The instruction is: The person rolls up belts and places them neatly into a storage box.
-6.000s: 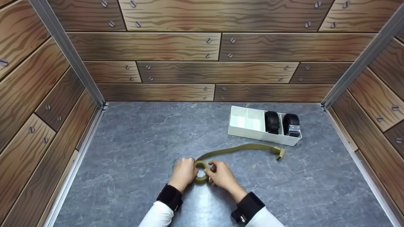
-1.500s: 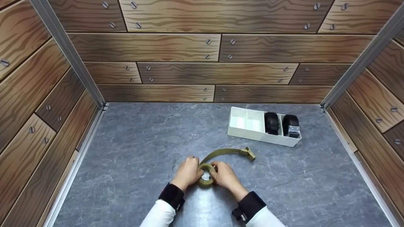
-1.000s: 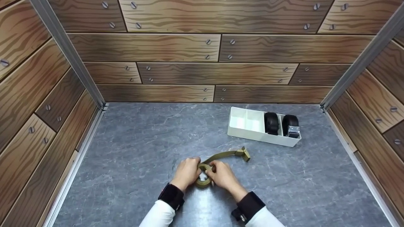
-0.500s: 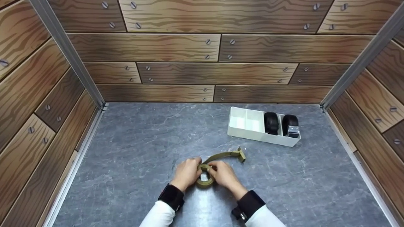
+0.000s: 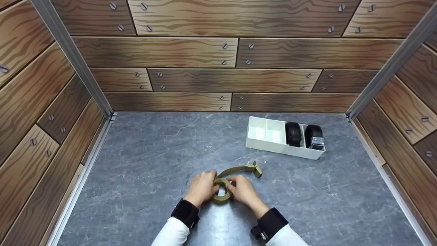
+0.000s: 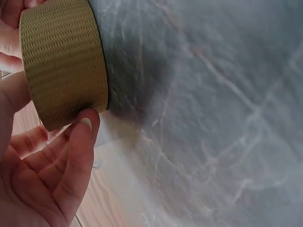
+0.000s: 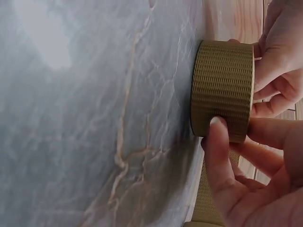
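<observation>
An olive webbing belt (image 5: 222, 199) stands on edge as a round coil on the grey surface, low centre in the head view. From the coil's far side a short loose tail (image 5: 235, 169) curves right, ending in an olive buckle (image 5: 256, 169). My left hand (image 5: 202, 187) holds the coil's left side, thumb inside the ring. Opposite it, my right hand (image 5: 243, 189) pinches the right side between thumb and fingers. Both wrist views show the ribbed outer face of the belt (image 6: 64, 61) up close, with fingertips against it.
A white divided box (image 5: 280, 147) sits at the back right. Two of its compartments hold black rolled belts (image 5: 293, 134), the right one with a shiny metal buckle (image 5: 317, 142). Wood-patterned walls (image 5: 191, 80) close off the back and both sides.
The loose tail has become much shorter, and its buckle has come left toward the coil. Both hands have stayed around the coil, the right fingers shifting along it. The box has not moved.
</observation>
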### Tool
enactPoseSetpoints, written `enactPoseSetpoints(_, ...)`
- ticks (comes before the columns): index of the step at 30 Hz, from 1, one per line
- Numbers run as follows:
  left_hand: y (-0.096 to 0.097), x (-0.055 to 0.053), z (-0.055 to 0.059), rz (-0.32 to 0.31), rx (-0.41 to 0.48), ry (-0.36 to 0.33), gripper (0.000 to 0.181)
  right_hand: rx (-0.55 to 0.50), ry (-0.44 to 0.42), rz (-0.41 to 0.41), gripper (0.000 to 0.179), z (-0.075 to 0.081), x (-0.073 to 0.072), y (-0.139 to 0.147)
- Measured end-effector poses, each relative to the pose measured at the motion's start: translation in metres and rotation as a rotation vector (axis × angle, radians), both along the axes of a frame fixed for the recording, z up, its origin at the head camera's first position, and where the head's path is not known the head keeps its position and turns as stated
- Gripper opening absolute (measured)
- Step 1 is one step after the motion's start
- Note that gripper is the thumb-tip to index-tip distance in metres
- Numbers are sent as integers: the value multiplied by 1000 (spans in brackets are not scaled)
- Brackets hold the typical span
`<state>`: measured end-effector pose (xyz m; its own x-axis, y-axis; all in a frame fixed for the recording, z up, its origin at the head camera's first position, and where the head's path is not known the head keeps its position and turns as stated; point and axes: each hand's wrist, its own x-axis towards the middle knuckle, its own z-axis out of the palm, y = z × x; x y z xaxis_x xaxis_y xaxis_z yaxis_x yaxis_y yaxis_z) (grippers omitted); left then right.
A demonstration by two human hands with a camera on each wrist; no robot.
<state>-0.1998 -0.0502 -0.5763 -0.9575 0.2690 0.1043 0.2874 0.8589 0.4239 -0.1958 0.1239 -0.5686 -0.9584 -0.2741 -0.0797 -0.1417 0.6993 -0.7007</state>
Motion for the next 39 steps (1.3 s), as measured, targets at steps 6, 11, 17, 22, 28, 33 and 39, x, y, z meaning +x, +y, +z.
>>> enactPoseSetpoints(6,0,0,-1,3,33,55,22,-1,37,-17,20,-3,0,0)
enactPoseSetpoints(11,2,0,0,18,25,21,21,-14,-24,-28,11,-2,4,0)
enactPoseSetpoints(17,3,0,2,10,-23,6,18,46,76,10,16,-1,2,0)
enactPoseSetpoints(22,3,-1,1,-2,-16,46,14,37,71,4,25,-3,3,-1)
enactPoseSetpoints(28,4,0,2,-17,-32,56,12,-5,-65,-36,14,-1,7,-3)
enactPoseSetpoints(33,4,-1,2,-36,-81,50,15,31,-7,-27,10,-1,4,-4)
enactPoseSetpoints(39,3,-1,-1,-67,-43,104,13,38,97,-1,15,-4,2,-3)
